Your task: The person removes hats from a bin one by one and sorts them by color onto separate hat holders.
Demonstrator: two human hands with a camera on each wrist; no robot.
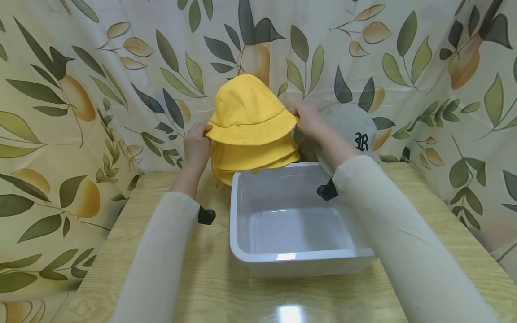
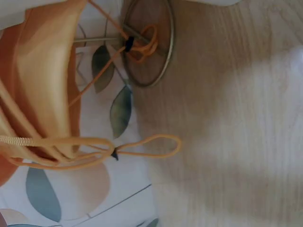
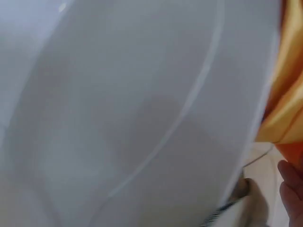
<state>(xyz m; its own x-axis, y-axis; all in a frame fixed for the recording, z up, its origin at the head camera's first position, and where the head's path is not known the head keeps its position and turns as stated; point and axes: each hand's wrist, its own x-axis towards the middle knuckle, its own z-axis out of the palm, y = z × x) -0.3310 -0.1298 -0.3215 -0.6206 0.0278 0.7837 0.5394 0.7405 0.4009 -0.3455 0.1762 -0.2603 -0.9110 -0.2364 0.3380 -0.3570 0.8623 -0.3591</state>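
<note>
Several yellow bucket hats (image 1: 250, 112) are stacked one over another behind the bin in the head view. My left hand (image 1: 197, 144) grips the upper hat's brim at its left side, while my right hand (image 1: 310, 120) grips the brim at the right. Thin chin cords (image 2: 149, 145) with dark toggles dangle below the stack in the left wrist view. At the right edge of the right wrist view, some fingers (image 3: 291, 189) show beside the yellow fabric (image 3: 289, 104); most of that hand is out of frame.
A light grey plastic bin (image 1: 303, 256) stands on the wooden table (image 1: 226, 296), just in front of the hats. Behind my right forearm is a grey cap (image 1: 347, 119) with a black letter. A round metal ring (image 2: 165, 66) rests below the hats. A leaf-patterned curtain (image 1: 133, 89) surrounds the table.
</note>
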